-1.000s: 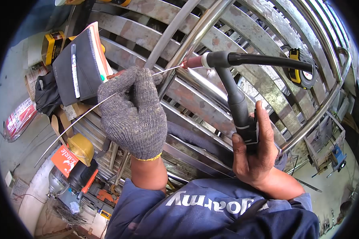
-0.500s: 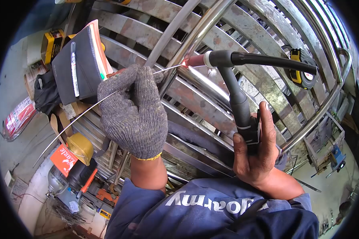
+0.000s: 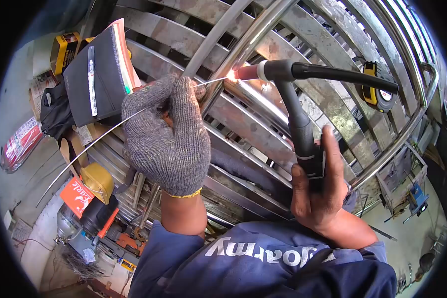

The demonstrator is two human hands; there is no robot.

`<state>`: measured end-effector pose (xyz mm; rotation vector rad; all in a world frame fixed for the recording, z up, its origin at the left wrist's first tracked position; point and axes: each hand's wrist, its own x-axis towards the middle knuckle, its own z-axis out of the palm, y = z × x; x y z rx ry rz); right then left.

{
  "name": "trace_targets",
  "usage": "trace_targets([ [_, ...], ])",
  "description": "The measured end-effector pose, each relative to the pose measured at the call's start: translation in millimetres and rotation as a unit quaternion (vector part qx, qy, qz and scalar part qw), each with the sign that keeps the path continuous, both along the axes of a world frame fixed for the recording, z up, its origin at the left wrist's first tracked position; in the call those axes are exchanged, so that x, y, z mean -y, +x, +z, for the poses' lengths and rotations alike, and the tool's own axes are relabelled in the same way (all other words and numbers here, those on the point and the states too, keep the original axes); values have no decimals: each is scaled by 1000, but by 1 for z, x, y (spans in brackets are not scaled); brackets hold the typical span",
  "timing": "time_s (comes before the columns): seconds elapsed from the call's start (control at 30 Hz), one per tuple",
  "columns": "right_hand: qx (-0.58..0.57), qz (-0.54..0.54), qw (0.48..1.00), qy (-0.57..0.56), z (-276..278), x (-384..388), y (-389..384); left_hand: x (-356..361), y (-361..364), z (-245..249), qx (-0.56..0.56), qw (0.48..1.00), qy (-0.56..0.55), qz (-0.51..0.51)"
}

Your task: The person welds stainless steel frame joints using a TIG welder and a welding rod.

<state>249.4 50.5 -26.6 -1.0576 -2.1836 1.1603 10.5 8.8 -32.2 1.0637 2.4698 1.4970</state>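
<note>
Head view – where did the wire (image 3: 92,144) lie from the fingers?
– It ran through the gloved left hand (image 3: 166,136), whose fingers were closed around it. Its long axis slanted from the lower left up to the right. A short end reached past the fingers to a bright glow (image 3: 231,75) on the shiny tube (image 3: 256,35), and a long tail trailed off behind the hand.
– And the other hand?
– The bare right hand (image 3: 317,196) was wrapped around the handle of the torch (image 3: 300,124), well below that spot. The torch's pink nozzle (image 3: 247,73) pointed left at the same glow and met the wire's tip there. The left hand was the nearer of the two.
– Any containers?
– A yellow box (image 3: 64,47) sat by the upper left edge of the metal gate (image 3: 243,119); I could not tell what was in it. A black notebook (image 3: 74,89) with a pen (image 3: 90,74) on it lay just beside the box, and a tape measure (image 3: 375,92) rested near the gate's right edge.
</note>
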Motion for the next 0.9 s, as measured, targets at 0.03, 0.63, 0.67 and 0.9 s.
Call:
trace_targets([
  [0.03,-24,-5,1000,-11,-7,4,3,3,-5,-5,-51,999,-10,1],
  [0.63,-34,10,999,8,-4,0,1,-1,-1,-2,-13,1000,13,12],
  [0.67,-30,16,999,7,-5,0,2,0,-2,-3,-27,1000,13,3],
  [0.9,-20,8,1000,-12,-5,2,2,4,-7,-7,-61,998,15,-26],
])
